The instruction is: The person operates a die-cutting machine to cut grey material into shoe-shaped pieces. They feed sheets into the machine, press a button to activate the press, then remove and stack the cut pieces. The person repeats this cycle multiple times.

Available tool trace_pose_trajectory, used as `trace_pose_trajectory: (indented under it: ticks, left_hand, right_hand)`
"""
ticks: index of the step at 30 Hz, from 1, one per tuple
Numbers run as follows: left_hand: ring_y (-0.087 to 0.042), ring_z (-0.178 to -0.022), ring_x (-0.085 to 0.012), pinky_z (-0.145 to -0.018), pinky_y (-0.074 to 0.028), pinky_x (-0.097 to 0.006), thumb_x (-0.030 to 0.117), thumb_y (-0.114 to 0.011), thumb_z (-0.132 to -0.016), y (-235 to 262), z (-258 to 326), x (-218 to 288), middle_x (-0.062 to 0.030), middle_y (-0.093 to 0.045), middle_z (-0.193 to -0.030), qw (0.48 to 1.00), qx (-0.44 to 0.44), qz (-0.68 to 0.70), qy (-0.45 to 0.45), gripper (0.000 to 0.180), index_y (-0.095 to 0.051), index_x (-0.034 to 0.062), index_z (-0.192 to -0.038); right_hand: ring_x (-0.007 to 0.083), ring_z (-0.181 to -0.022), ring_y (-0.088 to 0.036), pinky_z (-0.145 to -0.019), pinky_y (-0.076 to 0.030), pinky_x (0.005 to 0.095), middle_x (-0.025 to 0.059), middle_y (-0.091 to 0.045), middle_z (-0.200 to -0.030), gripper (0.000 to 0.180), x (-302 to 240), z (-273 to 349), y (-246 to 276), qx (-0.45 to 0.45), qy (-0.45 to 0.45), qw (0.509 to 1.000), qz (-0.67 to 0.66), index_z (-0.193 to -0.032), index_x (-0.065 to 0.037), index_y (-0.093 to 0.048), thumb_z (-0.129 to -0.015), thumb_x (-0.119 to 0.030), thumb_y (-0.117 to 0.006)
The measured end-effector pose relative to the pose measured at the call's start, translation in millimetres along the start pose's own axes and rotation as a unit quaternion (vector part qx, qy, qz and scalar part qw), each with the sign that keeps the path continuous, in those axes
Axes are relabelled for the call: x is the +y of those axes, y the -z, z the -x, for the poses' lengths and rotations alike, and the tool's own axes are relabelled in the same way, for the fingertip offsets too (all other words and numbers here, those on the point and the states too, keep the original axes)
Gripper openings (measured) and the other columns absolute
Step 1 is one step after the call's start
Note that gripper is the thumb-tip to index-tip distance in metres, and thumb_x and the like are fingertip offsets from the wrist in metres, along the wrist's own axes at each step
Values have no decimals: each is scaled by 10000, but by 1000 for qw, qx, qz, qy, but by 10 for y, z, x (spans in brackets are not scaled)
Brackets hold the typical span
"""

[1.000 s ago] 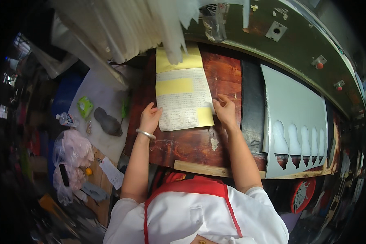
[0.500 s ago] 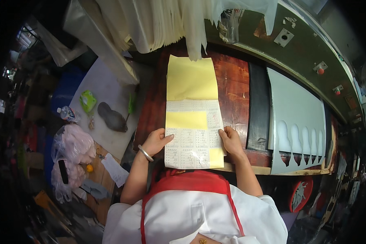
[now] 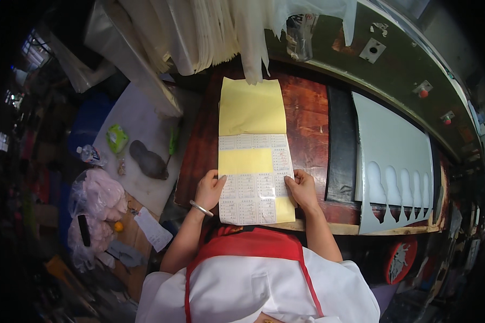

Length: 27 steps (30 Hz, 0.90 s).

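A long label sheet (image 3: 248, 185) lies lengthwise in front of me, printed with small boxed forms. Its top part is bare yellow backing (image 3: 252, 107), and two more yellow patches show among the white labels. My left hand (image 3: 211, 188) grips the left edge, thumb on top and the other fingers mostly hidden beneath. The right edge is pinched likewise by my right hand (image 3: 302, 188), its thumb over the labels. Light glares off the sheet's lower middle. A silver bangle (image 3: 201, 208) circles my left wrist.
A reddish-brown wooden table (image 3: 310, 116) is under the sheet. To the right lies a grey sheet (image 3: 396, 145) with rounded cut-outs. Plastic bags (image 3: 210, 32) hang over the far edge. On the left are a bottle (image 3: 90, 155), a dark sole-shaped piece (image 3: 148, 160) and bagged pink material (image 3: 102, 194).
The right hand has shifted slightly left and lower along the sheet's edge. The left hand still grips the other side. The whole view has moved a little.
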<state>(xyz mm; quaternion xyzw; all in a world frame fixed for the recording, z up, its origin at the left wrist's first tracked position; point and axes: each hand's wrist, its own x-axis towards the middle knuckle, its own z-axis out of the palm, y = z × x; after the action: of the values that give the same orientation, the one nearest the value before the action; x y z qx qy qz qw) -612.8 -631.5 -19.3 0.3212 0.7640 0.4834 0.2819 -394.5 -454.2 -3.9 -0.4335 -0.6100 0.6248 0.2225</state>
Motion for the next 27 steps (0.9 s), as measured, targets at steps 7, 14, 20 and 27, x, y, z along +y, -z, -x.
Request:
trace_pose_trajectory:
  ticks: [7,14,20,27]
  left_hand:
    - [-650,-688,-287,-625,-501,-344,176,-634,-849,-65,169,176,-145,-665,-820,997,51,-36,45,266,-597,54,-1082]
    - [-576,-1016,-325,-851,-486,-374,214,-684,-806,-51,189,271,-203,-552,-1161,992,82,-96,-31,396,-589,-4,-1123]
    - [-625,-833,-122,-693,-519,-272,240,-616,-910,-93,-77,156,-76,-660,-952,932,-43,332,140,330,-564,-15,-1111]
    - [-481,-1130,-134,-970,-397,-293,163,-544,-929,101,73,29,-87,-526,-1266,943,-95,311,-67,513,-364,-12,-1377]
  right_hand:
    - [88,-622,-574,-561,-458,234,68,-656,-776,220,-11,-22,42,-3,19,999,38,-1026,73,-589,-843,-46,-618]
    - [158,-826,-632,-720,-505,275,134,-657,-977,412,-64,-53,134,-51,-50,992,-104,-1235,40,-497,-829,5,-559]
    - [250,-1016,-598,-878,-479,343,171,-582,-1171,544,-24,-73,210,-159,-97,964,-187,-1266,44,-456,-732,-41,-514]
    - [288,-1083,-566,-923,-452,365,198,-532,-1241,625,-355,199,-91,-184,-52,966,-172,-1354,48,-368,-742,44,-498]
